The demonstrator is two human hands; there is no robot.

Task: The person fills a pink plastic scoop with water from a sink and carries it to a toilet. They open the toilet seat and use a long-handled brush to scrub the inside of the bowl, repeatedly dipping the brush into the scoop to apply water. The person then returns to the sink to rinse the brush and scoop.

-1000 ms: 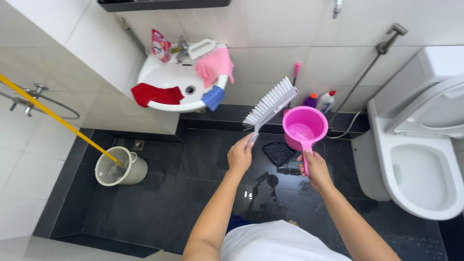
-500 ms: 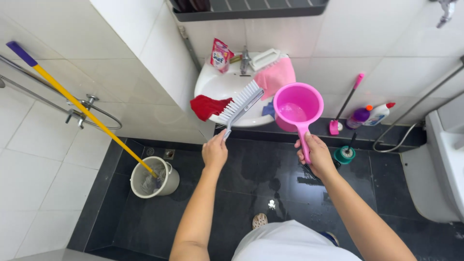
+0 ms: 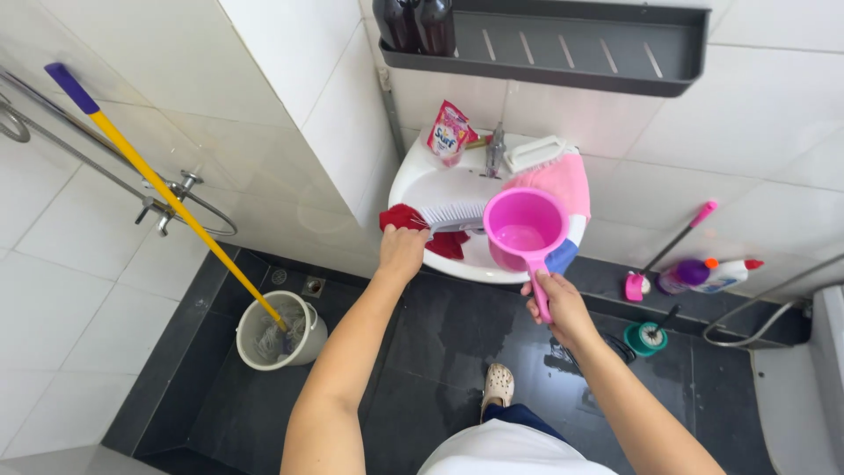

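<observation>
Now holding brush point(image 3: 454, 214) and pink scoop point(image 3: 525, 232) over the white sink point(image 3: 422, 187).
Left hand point(image 3: 402, 252) clenched round the brush handle at the sink's front rim, bristles lying across the basin beside a red cloth point(image 3: 447, 244). Right hand point(image 3: 560, 303) gripping the scoop's handle, bowl tilted over the right front of the basin, before a pink cloth point(image 3: 563, 180) on the right rim. Down left on the floor, mop point(image 3: 167, 193) standing in a bucket point(image 3: 308, 339).
</observation>
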